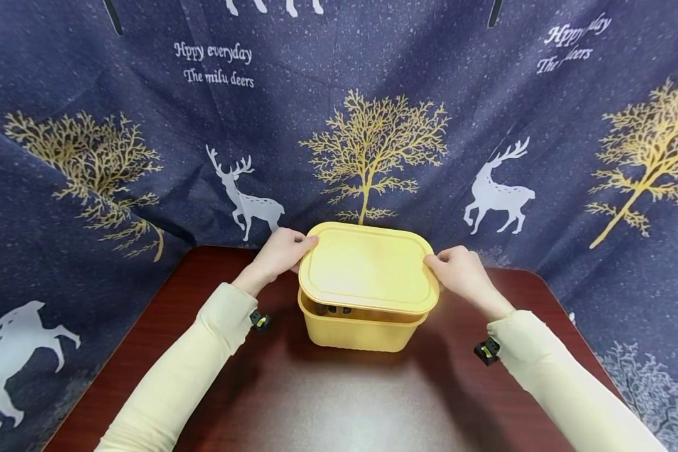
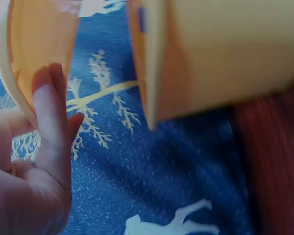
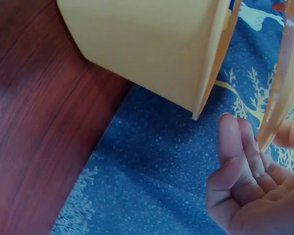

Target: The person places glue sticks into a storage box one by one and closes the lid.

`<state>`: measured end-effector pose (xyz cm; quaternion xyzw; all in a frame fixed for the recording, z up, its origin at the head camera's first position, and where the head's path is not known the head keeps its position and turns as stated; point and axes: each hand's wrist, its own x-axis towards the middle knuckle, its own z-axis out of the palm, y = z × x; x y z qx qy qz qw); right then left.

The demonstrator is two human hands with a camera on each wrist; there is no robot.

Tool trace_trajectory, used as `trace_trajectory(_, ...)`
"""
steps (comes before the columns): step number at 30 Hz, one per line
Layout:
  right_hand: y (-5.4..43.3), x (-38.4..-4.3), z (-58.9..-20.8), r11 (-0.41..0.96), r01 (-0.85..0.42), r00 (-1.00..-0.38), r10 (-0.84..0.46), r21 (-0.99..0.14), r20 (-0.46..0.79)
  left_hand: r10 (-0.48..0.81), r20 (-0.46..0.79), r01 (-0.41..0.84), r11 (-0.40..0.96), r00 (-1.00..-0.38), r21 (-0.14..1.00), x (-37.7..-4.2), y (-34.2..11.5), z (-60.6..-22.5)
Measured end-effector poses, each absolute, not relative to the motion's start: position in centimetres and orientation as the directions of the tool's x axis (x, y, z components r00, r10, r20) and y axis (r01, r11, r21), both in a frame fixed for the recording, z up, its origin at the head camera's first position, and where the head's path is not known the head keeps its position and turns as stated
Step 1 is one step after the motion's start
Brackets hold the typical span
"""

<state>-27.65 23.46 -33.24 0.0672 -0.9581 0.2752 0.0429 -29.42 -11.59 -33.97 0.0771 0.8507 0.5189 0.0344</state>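
A yellow lid [image 1: 373, 267] with rounded corners is held above a yellow plastic box [image 1: 361, 333] on the table. Both wrist views show a gap between the lid and the box rim. My left hand [image 1: 285, 251] pinches the lid's left edge, thumb on top and fingers below; the left wrist view has those fingers [image 2: 51, 103] against the underside. At the opposite edge, my right hand [image 1: 457, 270] pinches the lid between thumb and fingers [image 3: 230, 137]. Small dark items [image 1: 333, 309] show inside the box through the front gap; their kind cannot be told.
The box stands on a dark red wooden table [image 1: 344, 402] with rounded back corners. Behind it hangs a blue cloth [image 1: 294, 125] printed with deer and golden trees. A small black device [image 1: 488, 350] sits on the right wrist, another [image 1: 260, 320] on the left.
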Motion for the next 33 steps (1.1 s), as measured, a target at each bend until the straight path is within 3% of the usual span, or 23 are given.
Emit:
trace_trajectory(6, 23.0, -27.8, -33.3, 0.868, -0.161, -0.987, -0.133, -0.47, 0.091, 0.204, 0.139, 0.243, 0.699, -0.969, 0.672, -28.9, -11.5, -34.8)
trace_trajectory(14, 22.9, -27.9, -33.9, 0.886, -0.171, -0.985, -0.162, -0.432, 0.059, 0.22, 0.172, 0.278, 0.817, -0.96, 0.505, -28.8, -11.4, -35.5)
trace_trajectory(33, 22.6, -28.0, -34.6, 0.905, -0.134, -0.987, -0.16, -0.403, -0.031, 0.214, 0.127, 0.249, 0.865, -0.968, 0.436, -29.1, -11.4, -36.9)
